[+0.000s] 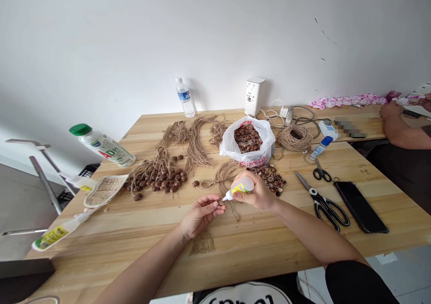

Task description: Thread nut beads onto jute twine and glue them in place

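My right hand (257, 194) is closed around a small white glue bottle (239, 188) with a yellow label, its tip pointing left and down. The tip touches a small brown nut shell (221, 202) pinched between the fingers of my left hand (201, 213). Both hands hover just above the wooden table (269, 245) near its middle. A jute cord (234, 212) trails from the shell onto the table. Loose shells (271, 178) lie just behind my right hand.
A white plastic bag of shells (248, 141) stands behind; knotted jute strands with shells (158, 176) lie left. A twine coil (296, 138), scissors (323, 203), smaller scissors (321, 173) and a phone (360, 206) lie right. Another person's arm (400, 131) rests far right.
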Tool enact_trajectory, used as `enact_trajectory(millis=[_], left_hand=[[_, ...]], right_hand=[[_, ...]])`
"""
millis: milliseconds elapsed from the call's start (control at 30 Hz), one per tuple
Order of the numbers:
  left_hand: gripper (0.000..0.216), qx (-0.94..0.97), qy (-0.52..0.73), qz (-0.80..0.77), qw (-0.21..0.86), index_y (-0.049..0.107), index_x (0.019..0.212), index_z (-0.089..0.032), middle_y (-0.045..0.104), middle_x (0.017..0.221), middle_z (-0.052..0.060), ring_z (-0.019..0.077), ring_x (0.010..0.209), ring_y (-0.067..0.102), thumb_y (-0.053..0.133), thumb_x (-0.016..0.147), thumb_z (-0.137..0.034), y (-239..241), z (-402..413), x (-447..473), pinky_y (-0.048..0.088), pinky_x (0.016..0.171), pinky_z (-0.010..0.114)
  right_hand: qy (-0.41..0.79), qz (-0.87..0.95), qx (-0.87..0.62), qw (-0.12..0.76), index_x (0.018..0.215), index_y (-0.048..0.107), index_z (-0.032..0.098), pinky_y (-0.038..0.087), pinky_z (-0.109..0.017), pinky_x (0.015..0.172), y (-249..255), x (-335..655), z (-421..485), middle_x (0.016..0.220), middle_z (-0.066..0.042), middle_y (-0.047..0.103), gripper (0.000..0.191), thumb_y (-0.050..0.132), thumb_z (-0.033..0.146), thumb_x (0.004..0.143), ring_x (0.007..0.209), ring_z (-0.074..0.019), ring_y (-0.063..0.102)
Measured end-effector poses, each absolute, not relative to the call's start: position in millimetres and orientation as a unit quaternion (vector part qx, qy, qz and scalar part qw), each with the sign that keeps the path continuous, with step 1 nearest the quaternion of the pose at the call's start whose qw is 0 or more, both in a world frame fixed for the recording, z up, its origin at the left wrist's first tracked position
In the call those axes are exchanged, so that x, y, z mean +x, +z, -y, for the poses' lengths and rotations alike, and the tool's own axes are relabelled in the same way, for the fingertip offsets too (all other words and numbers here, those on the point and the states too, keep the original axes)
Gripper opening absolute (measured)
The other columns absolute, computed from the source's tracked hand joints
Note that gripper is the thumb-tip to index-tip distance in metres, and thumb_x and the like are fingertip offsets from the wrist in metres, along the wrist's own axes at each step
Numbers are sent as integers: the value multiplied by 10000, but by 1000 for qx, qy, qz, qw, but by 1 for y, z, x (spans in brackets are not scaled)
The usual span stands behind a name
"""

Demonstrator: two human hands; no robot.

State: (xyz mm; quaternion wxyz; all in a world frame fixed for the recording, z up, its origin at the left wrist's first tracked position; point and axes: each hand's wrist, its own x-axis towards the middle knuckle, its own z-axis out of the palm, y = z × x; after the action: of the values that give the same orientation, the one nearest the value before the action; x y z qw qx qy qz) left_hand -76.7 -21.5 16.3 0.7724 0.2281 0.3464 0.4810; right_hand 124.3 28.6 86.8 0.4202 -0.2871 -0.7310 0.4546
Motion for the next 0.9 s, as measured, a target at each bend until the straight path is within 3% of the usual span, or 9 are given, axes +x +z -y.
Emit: enact_trajectory(millis=[367, 900], left_hand=[[258, 233, 495, -332, 768, 702, 855, -137, 716, 809, 41, 119, 672, 645, 777, 609, -110, 15, 21, -76, 500, 711, 257], [231, 226, 477, -348, 775, 716, 821, -126, 725, 740, 57, 135, 639, 649, 776, 599, -99, 16, 21, -76, 496, 697, 265]], right_hand=[[452, 734, -293, 414, 783, 572, 165, 452, -292, 661, 86, 125, -29, 791, -35, 605, 318, 747, 409, 677, 725, -167, 569], [448, 739, -292, 410, 785, 597, 152, 446, -297, 652, 92, 123, -26, 793, -50, 609, 378, 777, 443, 625, 729, -180, 574]])
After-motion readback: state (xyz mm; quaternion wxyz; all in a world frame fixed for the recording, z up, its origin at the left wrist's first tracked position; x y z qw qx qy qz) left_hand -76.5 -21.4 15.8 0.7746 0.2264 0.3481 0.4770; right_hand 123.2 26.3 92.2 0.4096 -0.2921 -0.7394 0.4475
